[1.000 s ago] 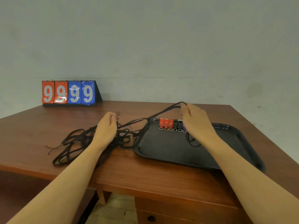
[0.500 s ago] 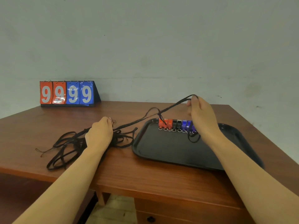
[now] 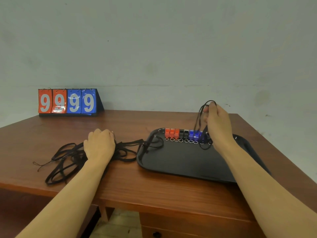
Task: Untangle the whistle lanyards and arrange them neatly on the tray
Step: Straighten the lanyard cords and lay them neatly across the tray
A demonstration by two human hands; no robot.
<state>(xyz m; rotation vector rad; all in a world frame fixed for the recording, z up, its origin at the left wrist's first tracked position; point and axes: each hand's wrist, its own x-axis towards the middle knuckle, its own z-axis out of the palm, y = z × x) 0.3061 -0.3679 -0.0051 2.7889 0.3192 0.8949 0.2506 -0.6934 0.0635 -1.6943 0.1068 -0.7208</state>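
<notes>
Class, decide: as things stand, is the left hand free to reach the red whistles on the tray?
Probably yes: the left hand rests on the tangled lanyards, and only bare table and tray rim lie before the red whistles.

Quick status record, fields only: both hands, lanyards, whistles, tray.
left hand: rests curled on the tangled lanyards on the table
right hand: pinches a black lanyard loop above the tray
whistles: row along the far rim, orange, black, blue
tray: black, some cord over its left rim
</notes>
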